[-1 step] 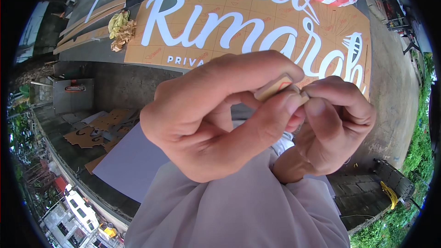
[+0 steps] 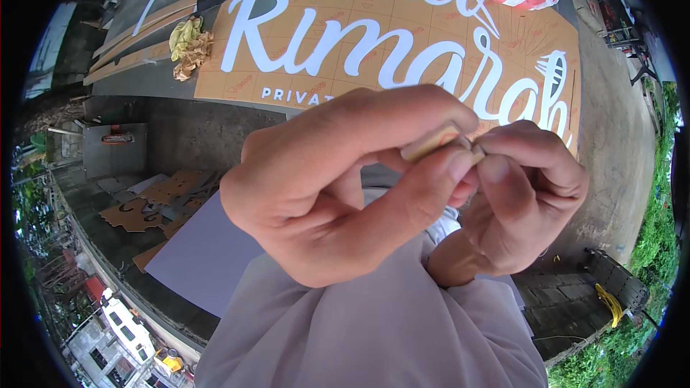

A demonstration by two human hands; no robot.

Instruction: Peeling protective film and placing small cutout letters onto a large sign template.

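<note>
Brown board (image 2: 214, 85) with white letters (image 2: 236, 44) behind | small tan piece (image 2: 430, 143) above lap; left hand (image 2: 323, 194) and right hand (image 2: 528, 197) pinching it, thumbs against forefingers | probably light, stiff, snappable; best held by edges; right end partly hidden, join unclear

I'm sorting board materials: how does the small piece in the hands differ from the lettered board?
Size: the small piece is tiny; the lettered board is far larger.
Pose: the small piece is held up between left hand and right hand; the lettered board lies flat beyond.
Both show brownish faces with reddish marks.
</note>
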